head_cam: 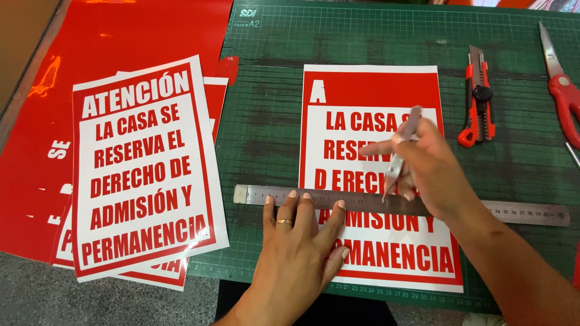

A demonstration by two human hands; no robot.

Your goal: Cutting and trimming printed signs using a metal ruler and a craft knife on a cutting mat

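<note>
Two hands working over a red-and-white sign (377,90) lying flat on a green mat (266,121); sign = landmark. Left hand (299,241) is lying open, fingers spread, palm down on sign's lower half, fingertips pressing a steel ruler (362,201) that's crossing the sign side to side, sticking out past both edges. Right hand (426,163) is hovering over sign's middle, just above the ruler, fingers closed round a thin grey blade tool (402,154), tip pointing down near the ruler edge; can't tell if tip is touching. Right of sign, on the mat: red-black cutter (477,99), and further right red-handled scissors (562,90), both well apart from the hands. Left of sign: stack of matching signs (145,175), top one tilted, half off the mat, lying over a red sheet (121,30).
</note>
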